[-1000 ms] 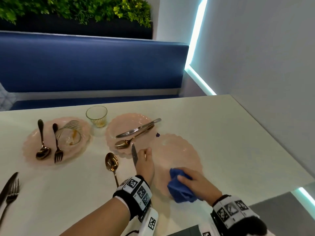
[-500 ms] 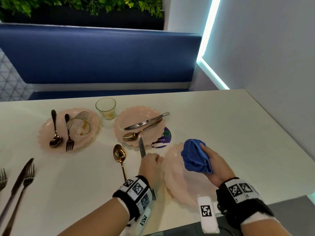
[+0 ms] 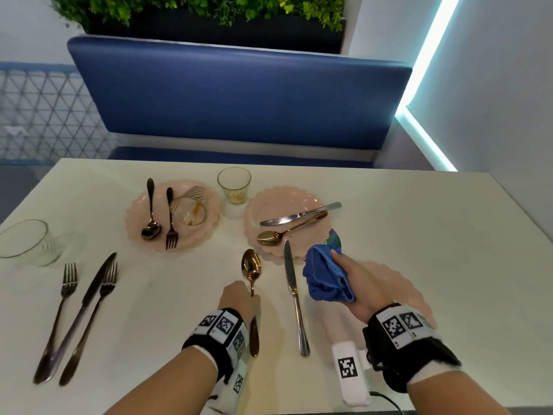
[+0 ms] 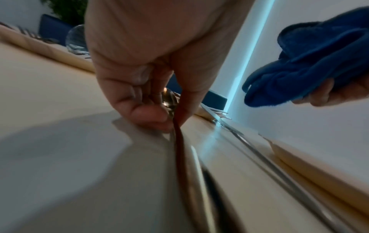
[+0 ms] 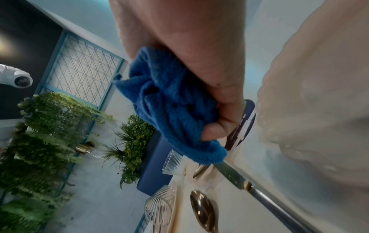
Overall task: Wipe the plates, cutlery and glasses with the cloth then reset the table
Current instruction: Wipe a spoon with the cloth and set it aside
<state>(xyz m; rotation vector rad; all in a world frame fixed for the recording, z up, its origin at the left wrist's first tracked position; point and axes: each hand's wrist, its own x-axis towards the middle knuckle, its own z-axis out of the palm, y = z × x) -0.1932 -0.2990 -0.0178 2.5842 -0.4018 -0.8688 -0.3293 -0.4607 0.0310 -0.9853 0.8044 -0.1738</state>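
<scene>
My left hand (image 3: 244, 296) pinches the handle of a gold spoon (image 3: 250, 263) that lies on the white table (image 3: 419, 223); in the left wrist view the fingertips (image 4: 151, 116) press on the thin handle (image 4: 178, 141). My right hand (image 3: 350, 274) grips a bunched blue cloth (image 3: 324, 277), held above the left rim of a pink plate (image 3: 414, 292). A silver knife (image 3: 294, 298) lies between the spoon and that plate. The right wrist view shows the cloth (image 5: 171, 107), knife (image 5: 235, 175) and spoon bowl (image 5: 201, 206).
A second pink plate (image 3: 281, 205) carries a knife and spoon; a third (image 3: 137, 211) holds a spoon, a fork and a tipped glass. An upright glass (image 3: 234, 184) stands between them. Another glass (image 3: 27, 241), two forks and a knife (image 3: 95, 283) lie left. A blue coaster (image 3: 334, 241) peeks out.
My left hand left the silver knife and moved left onto the gold spoon's handle. My right hand lifted the cloth off the pink plate and holds it in the air.
</scene>
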